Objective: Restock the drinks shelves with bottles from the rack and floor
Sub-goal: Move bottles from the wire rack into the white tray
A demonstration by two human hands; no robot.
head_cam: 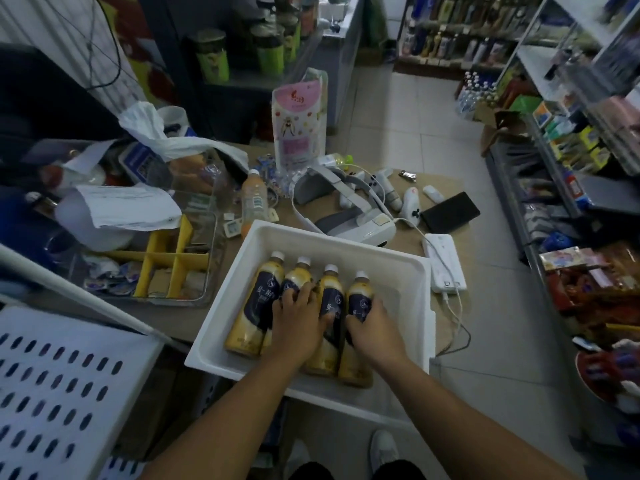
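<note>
Four bottles lay side by side in a white tray [346, 242] on a cluttered table [446, 183], caps pointing away from me. Each had a white cap, pale golden-tan drink and a dark navy label with white lettering. The first bottle [254, 306] lay untouched at the left. My left hand [298, 323] curled over the second bottle [294, 280], thumb against the third bottle [330, 296]. My right hand [374, 332] gripped the fourth bottle [358, 292] around its label.

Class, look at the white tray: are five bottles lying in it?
No, only four yellow bottles with dark labels lie side by side in the white tray.
</note>
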